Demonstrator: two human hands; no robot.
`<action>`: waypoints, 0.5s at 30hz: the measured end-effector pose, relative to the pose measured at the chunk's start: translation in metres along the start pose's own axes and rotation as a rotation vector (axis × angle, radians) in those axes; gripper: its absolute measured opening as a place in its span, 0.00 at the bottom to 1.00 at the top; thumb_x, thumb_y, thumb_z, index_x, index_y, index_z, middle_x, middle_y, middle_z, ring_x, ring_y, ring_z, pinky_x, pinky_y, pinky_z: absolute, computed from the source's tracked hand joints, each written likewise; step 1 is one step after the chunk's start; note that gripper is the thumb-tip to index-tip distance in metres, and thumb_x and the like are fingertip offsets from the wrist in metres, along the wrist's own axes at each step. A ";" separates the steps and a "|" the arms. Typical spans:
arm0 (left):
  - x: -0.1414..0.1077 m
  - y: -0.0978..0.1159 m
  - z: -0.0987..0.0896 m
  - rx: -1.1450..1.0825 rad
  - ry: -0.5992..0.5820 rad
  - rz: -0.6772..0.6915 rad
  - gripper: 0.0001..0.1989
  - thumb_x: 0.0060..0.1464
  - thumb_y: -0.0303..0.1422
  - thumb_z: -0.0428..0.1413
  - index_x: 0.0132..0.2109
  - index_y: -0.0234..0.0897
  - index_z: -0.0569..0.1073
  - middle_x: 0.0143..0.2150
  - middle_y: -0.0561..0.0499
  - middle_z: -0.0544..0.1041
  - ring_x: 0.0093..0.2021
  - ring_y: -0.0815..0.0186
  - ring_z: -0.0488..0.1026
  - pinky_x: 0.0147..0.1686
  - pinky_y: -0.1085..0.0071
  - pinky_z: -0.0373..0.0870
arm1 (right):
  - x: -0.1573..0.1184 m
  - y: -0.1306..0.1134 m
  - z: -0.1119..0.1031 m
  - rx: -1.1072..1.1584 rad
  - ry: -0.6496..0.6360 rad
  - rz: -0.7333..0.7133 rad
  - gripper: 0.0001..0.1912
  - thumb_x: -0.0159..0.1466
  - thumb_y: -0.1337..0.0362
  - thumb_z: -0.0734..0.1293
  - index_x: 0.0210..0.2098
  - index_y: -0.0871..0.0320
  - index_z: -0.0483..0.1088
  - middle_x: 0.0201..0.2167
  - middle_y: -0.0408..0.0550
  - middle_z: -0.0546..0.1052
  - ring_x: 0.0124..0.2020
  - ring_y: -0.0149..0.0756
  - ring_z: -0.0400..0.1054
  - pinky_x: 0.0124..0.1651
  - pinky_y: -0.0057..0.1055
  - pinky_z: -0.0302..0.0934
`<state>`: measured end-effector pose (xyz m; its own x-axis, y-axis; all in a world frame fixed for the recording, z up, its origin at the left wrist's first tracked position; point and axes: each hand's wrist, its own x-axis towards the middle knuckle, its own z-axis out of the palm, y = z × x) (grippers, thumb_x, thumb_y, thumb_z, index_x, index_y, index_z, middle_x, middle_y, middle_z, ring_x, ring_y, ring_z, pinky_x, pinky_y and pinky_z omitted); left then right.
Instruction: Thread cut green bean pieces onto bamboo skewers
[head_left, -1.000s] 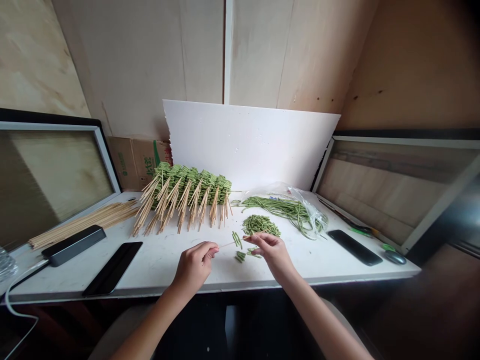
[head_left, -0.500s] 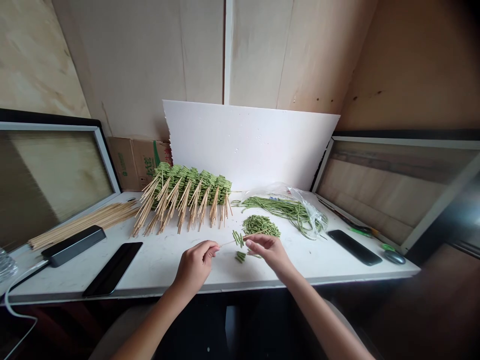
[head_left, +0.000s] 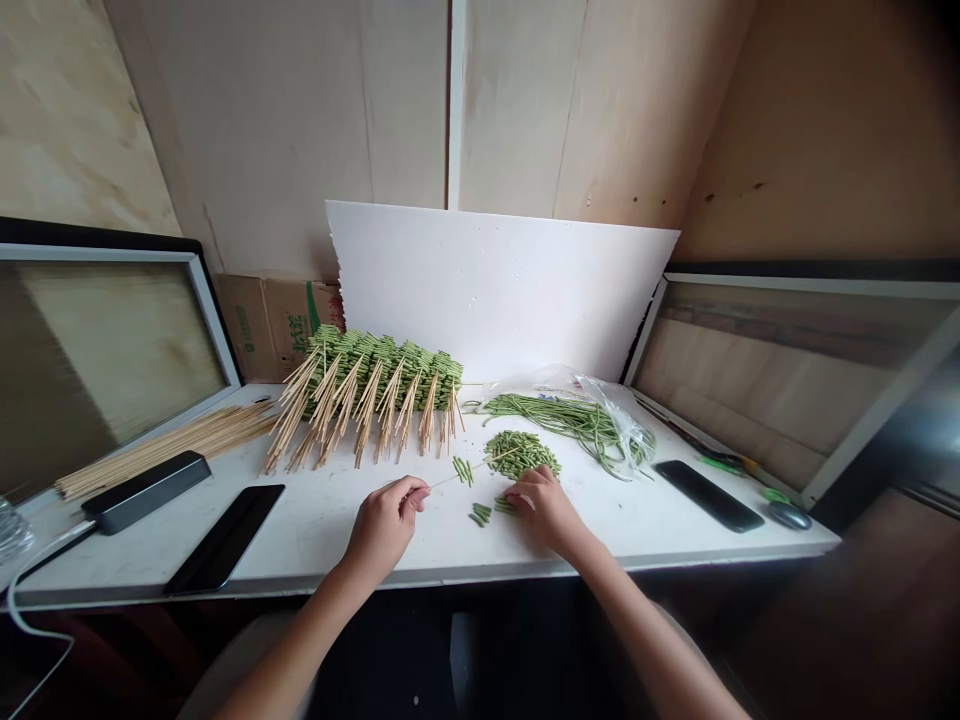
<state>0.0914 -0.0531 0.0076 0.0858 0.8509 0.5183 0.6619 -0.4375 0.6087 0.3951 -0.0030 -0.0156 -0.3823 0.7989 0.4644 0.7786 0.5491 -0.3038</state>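
Observation:
My left hand (head_left: pixel 386 525) pinches the near end of a thin bamboo skewer (head_left: pixel 487 462), which points right over the table. Several short green bean pieces (head_left: pixel 463 470) are threaded crosswise near its middle. My right hand (head_left: pixel 544 508) is down at the tabletop, its fingertips closed at a few loose bean pieces (head_left: pixel 503 506); the fingers partly hide them. Just left of these lies another small group of cut pieces (head_left: pixel 480 514). Behind my right hand is a heap of cut green beans (head_left: pixel 521 448), with the skewer's tip passing above its near side.
Stacked bean skewers (head_left: pixel 382 365) stand at the back left, sticks toward me. Loose bamboo skewers (head_left: pixel 169 445), a black box with a cable (head_left: pixel 150 490) and a phone (head_left: pixel 226 538) lie left. Uncut long beans (head_left: pixel 555 415) in plastic, another phone (head_left: pixel 709 494) and a mouse (head_left: pixel 789 513) lie right.
My right hand has left the skewer and moved down to the loose bean pieces. The skewer with its beans has shifted slightly left, still in my left hand.

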 end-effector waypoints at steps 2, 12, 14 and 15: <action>0.000 0.002 0.000 0.004 -0.002 0.009 0.12 0.67 0.35 0.51 0.40 0.39 0.77 0.30 0.51 0.79 0.31 0.63 0.76 0.36 0.70 0.70 | 0.000 -0.002 0.002 0.005 0.010 0.008 0.12 0.68 0.69 0.65 0.38 0.52 0.81 0.37 0.54 0.78 0.44 0.52 0.67 0.45 0.44 0.66; 0.002 0.001 -0.002 0.003 0.063 0.067 0.11 0.68 0.34 0.51 0.40 0.39 0.77 0.29 0.52 0.79 0.31 0.64 0.78 0.36 0.71 0.71 | 0.010 -0.008 -0.020 0.778 0.120 0.368 0.15 0.60 0.50 0.75 0.40 0.54 0.81 0.38 0.52 0.82 0.40 0.48 0.73 0.42 0.42 0.66; 0.002 0.001 -0.004 -0.018 0.076 0.082 0.11 0.68 0.34 0.51 0.41 0.39 0.77 0.29 0.52 0.80 0.31 0.64 0.78 0.36 0.71 0.72 | 0.011 -0.008 -0.027 1.038 0.124 0.470 0.20 0.57 0.48 0.78 0.41 0.54 0.81 0.37 0.50 0.81 0.38 0.44 0.73 0.40 0.38 0.66; 0.002 0.002 -0.005 -0.027 0.080 0.090 0.11 0.68 0.35 0.52 0.41 0.39 0.78 0.29 0.51 0.80 0.31 0.64 0.78 0.35 0.72 0.72 | 0.012 -0.009 -0.030 1.161 0.127 0.496 0.20 0.56 0.48 0.78 0.41 0.54 0.81 0.36 0.48 0.80 0.37 0.42 0.72 0.40 0.36 0.66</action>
<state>0.0893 -0.0535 0.0124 0.0838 0.7823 0.6173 0.6338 -0.5198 0.5728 0.3987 -0.0056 0.0175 -0.0756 0.9860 0.1488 -0.0930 0.1416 -0.9856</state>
